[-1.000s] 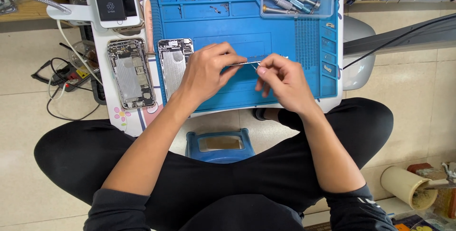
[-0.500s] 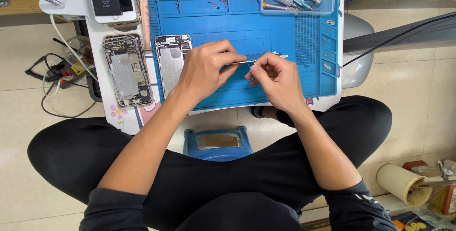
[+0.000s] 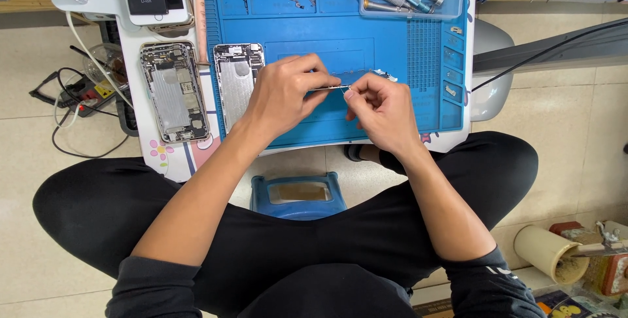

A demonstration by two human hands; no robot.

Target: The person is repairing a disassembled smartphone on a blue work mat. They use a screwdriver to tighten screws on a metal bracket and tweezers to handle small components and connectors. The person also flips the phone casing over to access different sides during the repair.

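Metal tweezers [image 3: 327, 88] lie crosswise above the blue mat [image 3: 366, 43], pinched in my left hand [image 3: 284, 92], tips meeting my right hand [image 3: 383, 108], which pinches a tiny part just right of them.

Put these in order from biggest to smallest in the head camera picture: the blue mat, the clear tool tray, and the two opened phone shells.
1. blue mat
2. clear tool tray
3. the two opened phone shells, bare-table shell and shell on the mat's edge; they look about alike, the second partly hidden by the left hand.
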